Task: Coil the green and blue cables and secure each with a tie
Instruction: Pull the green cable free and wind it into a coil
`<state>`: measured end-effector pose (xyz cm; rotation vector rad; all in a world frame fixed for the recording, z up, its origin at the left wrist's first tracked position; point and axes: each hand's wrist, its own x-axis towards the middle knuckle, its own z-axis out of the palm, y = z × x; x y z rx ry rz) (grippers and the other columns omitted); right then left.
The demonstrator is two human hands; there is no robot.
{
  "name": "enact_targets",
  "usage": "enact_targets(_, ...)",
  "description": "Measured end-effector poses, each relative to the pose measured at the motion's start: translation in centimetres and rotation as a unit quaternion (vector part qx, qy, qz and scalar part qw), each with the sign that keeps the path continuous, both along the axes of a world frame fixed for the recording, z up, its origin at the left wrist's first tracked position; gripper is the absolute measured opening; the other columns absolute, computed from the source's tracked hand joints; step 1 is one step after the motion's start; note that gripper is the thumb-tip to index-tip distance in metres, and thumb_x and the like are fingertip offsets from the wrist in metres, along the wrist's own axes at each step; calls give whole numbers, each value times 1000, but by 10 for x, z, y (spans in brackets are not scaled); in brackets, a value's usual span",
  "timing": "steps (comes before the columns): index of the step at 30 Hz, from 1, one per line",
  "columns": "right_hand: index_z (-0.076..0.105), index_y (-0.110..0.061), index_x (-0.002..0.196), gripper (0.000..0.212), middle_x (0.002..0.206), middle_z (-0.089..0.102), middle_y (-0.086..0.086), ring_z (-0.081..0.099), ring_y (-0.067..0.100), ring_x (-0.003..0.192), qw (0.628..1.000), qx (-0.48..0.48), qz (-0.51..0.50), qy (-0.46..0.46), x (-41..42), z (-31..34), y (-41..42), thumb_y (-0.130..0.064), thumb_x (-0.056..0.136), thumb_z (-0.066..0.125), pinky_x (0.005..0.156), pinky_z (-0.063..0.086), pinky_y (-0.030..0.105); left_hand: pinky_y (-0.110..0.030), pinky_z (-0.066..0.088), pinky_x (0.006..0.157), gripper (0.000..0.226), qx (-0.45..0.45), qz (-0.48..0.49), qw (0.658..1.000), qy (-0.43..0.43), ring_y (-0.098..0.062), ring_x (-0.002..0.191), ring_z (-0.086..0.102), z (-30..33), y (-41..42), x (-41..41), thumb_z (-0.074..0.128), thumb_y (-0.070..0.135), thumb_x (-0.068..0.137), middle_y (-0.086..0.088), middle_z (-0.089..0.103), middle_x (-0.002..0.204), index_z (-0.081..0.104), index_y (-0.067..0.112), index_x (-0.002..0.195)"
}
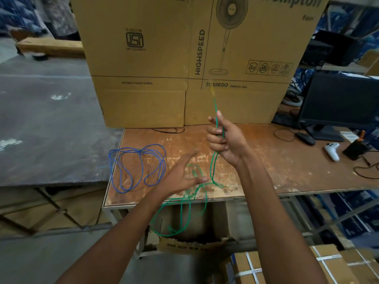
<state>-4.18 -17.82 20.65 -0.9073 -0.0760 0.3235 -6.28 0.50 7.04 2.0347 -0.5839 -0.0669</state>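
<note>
Curled tight around the green cable (215, 119), the right hand (224, 138) sits near the middle of the frame, with the cable's end sticking up above the fist toward the big cardboard box (184, 58). Below the fist the cable drops in loose loops — some over the worn table (266, 160), some hanging past its front edge toward the lower middle of the frame. The left hand (180, 175) is blurred, lower and to the left, with fingers spread and fairly straight among the green loops; whether it touches the cable I cannot tell. The blue cable (137, 167) lies in loose loops on the table's left end, left of centre in the frame — apart from both hands. At the right of the frame stand a dark monitor (338, 99), a mouse (305, 138) and a white game controller (332, 150).
</note>
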Motion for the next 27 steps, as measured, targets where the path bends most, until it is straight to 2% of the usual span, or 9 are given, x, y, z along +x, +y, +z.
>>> enact_targets(2,58,-14,98,28,56,36,-8,25,2,36,997,70,35,12,0,8,1,-33,109,41,27,24,15,-34,42,117,57,-7,-82,994,66,4,131,57,8,-14,-4,80,56,80,18,65,137,63,39,132)
enact_targets(4,60,-12,99,29,56,39,-7,30,3,36,996,88,-16,14,4,11,5,-26,111,38,30,26,16,-50,54,107,37,-34,-161,973,164,-20,115,74,15,-27,-13,73,49,91,-8,78,120,76,19,114)
enact_targets(7,61,-8,105,25,57,40,-6,31,4,39,992,45,-119,8,11,8,6,-20,113,40,36,27,17,-46,63,89,50,-85,-247,914,310,-35,90,78,21,-34,-27,51,46,106,-38,71,112,75,3,113)
enact_targets(11,64,-7,115,29,56,42,-5,39,7,42,987,-44,-154,29,9,-6,4,-21,114,39,43,43,22,-61,57,96,48,-151,-147,891,402,-42,107,72,22,-36,-28,43,45,96,-25,74,121,76,13,109)
enact_targets(14,67,-6,114,33,55,49,-4,60,13,49,983,-80,-159,30,8,-17,8,-21,114,37,60,64,35,-64,53,104,46,-187,-72,912,358,-30,124,68,23,-32,-17,38,48,104,-9,76,126,74,22,117)
enact_targets(17,63,-3,117,37,62,69,-2,77,19,66,982,-118,-148,20,7,-24,14,-21,115,31,69,64,34,-53,60,92,50,-243,-23,926,289,-29,110,74,36,-30,-12,47,52,107,-12,77,121,66,13,130)
enact_targets(21,67,-10,108,38,100,80,5,77,11,80,957,-262,-120,-28,7,-33,19,-25,115,32,71,60,26,-45,62,82,28,-267,45,946,178,-31,94,78,49,-36,2,59,31,106,-11,79,105,67,5,116)
enact_targets(24,72,-9,107,39,98,77,11,76,15,73,946,-307,-98,-22,6,-34,22,-22,115,36,68,57,31,-49,64,80,20,-287,86,942,152,-25,88,77,55,-39,14,66,22,103,-9,77,98,70,6,113)
enact_targets(27,72,-5,119,38,107,76,17,74,27,91,938,-335,-89,-23,8,-38,18,-22,114,39,82,56,42,-40,66,71,14,-294,87,942,139,-18,83,77,59,-38,24,69,16,101,-7,76,95,71,6,110)
